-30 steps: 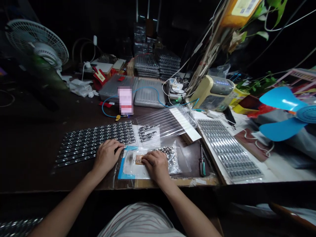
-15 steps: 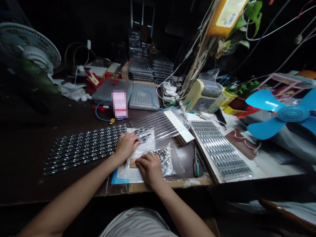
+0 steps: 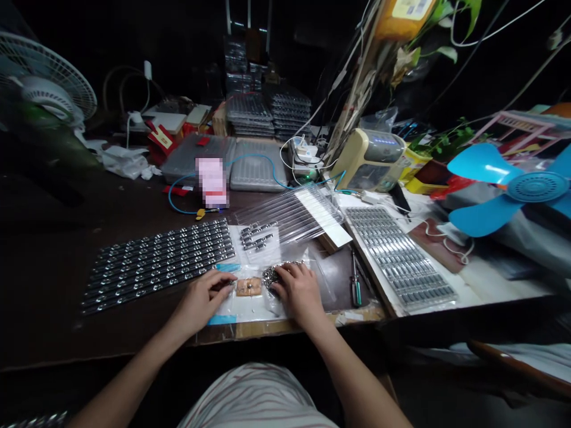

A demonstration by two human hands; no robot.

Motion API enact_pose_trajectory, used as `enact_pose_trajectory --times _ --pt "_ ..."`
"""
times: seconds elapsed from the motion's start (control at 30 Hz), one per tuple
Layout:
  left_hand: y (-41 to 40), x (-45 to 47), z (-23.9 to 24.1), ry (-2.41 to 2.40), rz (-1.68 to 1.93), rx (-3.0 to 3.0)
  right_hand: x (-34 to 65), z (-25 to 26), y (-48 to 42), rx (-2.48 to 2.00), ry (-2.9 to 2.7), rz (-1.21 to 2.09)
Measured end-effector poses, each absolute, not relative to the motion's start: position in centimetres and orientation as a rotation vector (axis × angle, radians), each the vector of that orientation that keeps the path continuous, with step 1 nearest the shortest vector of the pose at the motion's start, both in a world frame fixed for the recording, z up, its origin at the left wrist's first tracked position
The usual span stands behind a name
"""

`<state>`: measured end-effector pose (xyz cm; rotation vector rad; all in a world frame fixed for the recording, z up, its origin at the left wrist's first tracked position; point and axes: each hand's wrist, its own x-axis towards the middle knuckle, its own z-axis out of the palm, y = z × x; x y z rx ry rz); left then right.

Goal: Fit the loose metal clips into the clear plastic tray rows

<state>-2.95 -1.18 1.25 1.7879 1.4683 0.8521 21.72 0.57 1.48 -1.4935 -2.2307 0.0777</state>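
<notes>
My left hand [image 3: 199, 301] is beside the left end of a small wooden block [image 3: 248, 286], thumb and forefinger closed together. What they pinch is too small to make out. My right hand [image 3: 303, 291] has its fingers curled into a heap of small shiny metal parts [image 3: 270, 276] lying on a clear plastic bag. Its fingertips are partly hidden among the parts. Several short metal pieces [image 3: 257, 239] rest on white paper behind the block. At the left lies a set of long dark rods with shiny bands [image 3: 156, 264], side by side.
A clear ribbed plastic tray [image 3: 285, 217] lies behind the heap. To the right are a screwdriver [image 3: 355, 285] and a filled tray of metal pieces [image 3: 397, 255]. A blue fan [image 3: 535, 187] stands at the right, a white fan [image 3: 44, 89] at the left. Clear cases [image 3: 259, 166] lie farther back.
My left hand has left the short metal pieces and come down to the block's left side. My right hand has shifted from the block rightward onto the heap. The view has tilted slightly.
</notes>
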Motion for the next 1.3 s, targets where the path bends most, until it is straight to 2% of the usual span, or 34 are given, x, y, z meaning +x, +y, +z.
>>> enact_pose_trajectory --times 0.33,0.53,1.0,1.3 --pt "-2.5 -2.1 0.2 1.749 0.759 2.349 21.4 -0.2 0.2 -1.435 -2.081 0.075" --pt "-2.8 -2.6 0.1 1.861 0.75 2.326 21.4 -0.1 0.1 -1.445 -2.061 0.088" --pt "-1.5 -0.3 -0.6 1.593 0.992 2.279 21.6 -0.7 0.2 -1.414 -2.017 0.17" --pt "-1.4 0.0 -0.5 1.634 0.945 2.34 21.5 -0.7 0.3 -1.404 -2.024 0.19"
